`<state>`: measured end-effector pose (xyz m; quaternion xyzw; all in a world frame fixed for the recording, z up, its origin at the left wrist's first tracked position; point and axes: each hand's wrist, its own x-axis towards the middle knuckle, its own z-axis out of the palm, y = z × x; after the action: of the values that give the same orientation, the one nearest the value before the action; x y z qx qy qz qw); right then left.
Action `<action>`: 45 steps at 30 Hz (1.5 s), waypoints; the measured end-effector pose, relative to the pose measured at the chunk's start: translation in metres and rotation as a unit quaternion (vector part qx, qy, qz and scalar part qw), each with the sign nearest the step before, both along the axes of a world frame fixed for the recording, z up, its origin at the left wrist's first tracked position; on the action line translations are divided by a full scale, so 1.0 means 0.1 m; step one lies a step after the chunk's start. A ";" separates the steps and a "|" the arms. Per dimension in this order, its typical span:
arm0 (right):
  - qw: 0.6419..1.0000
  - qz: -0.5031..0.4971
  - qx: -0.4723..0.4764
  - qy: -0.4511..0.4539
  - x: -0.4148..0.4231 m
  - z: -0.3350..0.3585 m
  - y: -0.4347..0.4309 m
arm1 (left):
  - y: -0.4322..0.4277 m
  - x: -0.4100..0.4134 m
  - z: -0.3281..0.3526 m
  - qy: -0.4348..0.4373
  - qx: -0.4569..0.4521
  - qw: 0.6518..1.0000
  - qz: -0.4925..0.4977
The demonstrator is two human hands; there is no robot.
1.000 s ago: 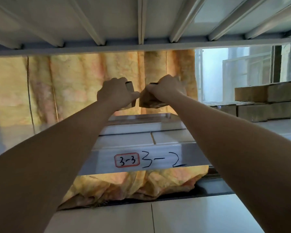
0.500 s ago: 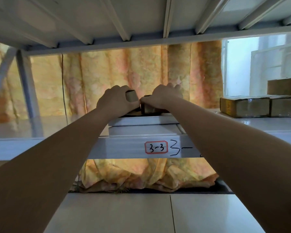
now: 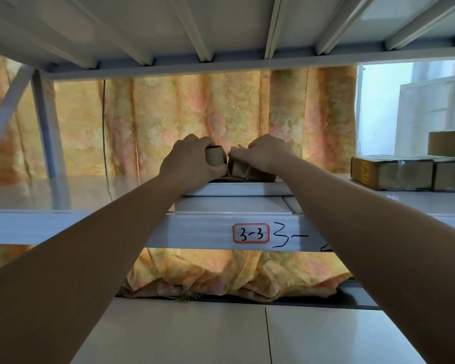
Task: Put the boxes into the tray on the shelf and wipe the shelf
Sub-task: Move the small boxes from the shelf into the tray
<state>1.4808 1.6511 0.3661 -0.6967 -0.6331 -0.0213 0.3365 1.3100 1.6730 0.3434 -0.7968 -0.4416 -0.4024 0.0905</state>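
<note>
Grips box point(image 3: 216, 155) in left hand point(image 3: 188, 161) and second box point(image 3: 241, 168) in right hand point(image 3: 264, 153), both lower than a second ago, now down at tray point(image 3: 242, 189) by shelf point(image 3: 200, 229) front edge; suggests imminent release, leaves stacked boxes point(image 3: 392, 173) at right edge plus wiping.

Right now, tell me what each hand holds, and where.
Left hand grips a small box round its side; right hand grips another box from its top.

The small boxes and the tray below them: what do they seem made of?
The small boxes look like brown cardboard: matte, dull tan faces. The tray seems to be white painted metal or plastic: smooth, faintly glossy rim; I cannot tell which.
</note>
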 end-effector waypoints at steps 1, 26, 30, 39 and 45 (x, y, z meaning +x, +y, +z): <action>1.000 -0.001 0.002 -0.002 0.02 0.00 0.00 | 0.01 0.00 0.00 -0.009 -0.003 1.000 -0.005; 0.993 0.115 0.019 0.029 0.02 -0.07 -0.17 | -0.01 -0.10 -0.05 0.059 -0.117 0.990 -0.061; 0.993 0.120 -0.001 0.016 0.04 -0.07 -0.14 | -0.02 -0.16 -0.05 0.076 -0.103 0.988 -0.081; 0.994 0.086 0.053 0.028 -0.04 -0.08 -0.15 | -0.05 -0.08 -0.09 0.084 0.049 0.995 -0.019; 0.979 -0.014 0.206 -0.002 0.01 -0.03 -0.20 | -0.16 0.20 0.03 0.088 0.059 0.992 -0.063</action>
<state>1.4820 1.6306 0.3635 -0.6216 -0.6058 -0.1572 0.4711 1.3300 1.6570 0.3466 -0.8488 -0.3562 -0.3606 0.1506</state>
